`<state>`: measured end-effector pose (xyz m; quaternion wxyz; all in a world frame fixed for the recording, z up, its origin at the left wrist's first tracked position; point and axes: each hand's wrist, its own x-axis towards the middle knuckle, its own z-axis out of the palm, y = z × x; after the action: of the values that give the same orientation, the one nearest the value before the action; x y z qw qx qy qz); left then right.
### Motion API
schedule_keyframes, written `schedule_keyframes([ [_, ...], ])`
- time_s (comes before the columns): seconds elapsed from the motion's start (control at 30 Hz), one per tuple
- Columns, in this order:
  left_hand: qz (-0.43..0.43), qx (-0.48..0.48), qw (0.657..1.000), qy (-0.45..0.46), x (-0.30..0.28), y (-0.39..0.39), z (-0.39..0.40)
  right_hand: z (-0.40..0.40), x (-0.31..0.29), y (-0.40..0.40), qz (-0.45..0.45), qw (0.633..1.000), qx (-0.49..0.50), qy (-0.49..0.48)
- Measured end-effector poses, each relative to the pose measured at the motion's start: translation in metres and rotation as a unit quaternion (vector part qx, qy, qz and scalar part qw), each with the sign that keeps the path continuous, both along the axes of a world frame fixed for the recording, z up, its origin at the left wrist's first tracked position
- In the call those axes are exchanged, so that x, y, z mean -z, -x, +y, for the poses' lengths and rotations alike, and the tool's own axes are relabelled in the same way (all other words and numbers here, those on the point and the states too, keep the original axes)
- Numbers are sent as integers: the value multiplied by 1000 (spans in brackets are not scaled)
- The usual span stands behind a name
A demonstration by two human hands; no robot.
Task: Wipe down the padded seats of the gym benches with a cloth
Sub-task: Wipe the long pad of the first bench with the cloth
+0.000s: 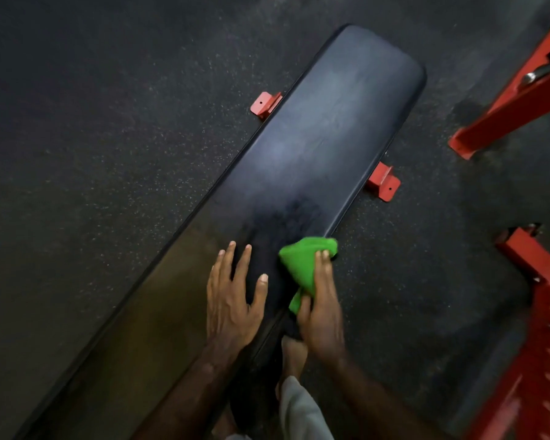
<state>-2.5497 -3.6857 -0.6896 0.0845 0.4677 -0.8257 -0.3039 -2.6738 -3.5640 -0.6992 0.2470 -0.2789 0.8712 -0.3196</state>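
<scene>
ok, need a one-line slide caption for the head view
Right hand presses a green cloth on the black bench pad; left hand rests flat beside it.

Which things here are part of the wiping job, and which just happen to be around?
Part of the job:
green cloth
black bench pad
right hand
left hand

Just around:
red bench feet
red rack frame
speckled rubber floor
</scene>
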Motion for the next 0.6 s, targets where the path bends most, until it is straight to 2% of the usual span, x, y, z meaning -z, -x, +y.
schedule_keyframes([
  [0.07,2,-3,1000,-6,1,-3,-1,-20,-2,1,-6,993,114,-3],
  [0.1,5,-6,1000,-3,3,-5,-2,-24,-6,-8,1,994,111,1],
  [0.13,6,-10,1000,1,4,-8,-3,-22,-8,-21,8,998,67,15],
  [0.2,11,-17,1000,11,5,-12,-5,-2,-12,-51,34,994,-105,26],
  [0.27,11,-33,999,7,4,-18,-6,22,-14,-64,66,961,-269,8],
  [0.3,10,-44,999,6,3,-22,-8,23,-12,-54,77,949,-305,4],
  [0.37,7,-60,998,7,0,-29,-11,7,-9,-29,97,953,-286,-16],
  [0.47,-1,-78,997,8,2,-41,-21,-25,-8,-7,108,981,-155,-48],
  [0.5,-5,-88,996,9,3,-45,-23,-29,-8,-16,107,982,-143,-54],
  [0.57,-7,-107,994,13,5,-52,-27,-18,-5,-48,122,962,-238,-57],
  [0.6,-5,-110,994,13,5,-54,-27,-5,-5,-64,139,933,-327,-49],
])
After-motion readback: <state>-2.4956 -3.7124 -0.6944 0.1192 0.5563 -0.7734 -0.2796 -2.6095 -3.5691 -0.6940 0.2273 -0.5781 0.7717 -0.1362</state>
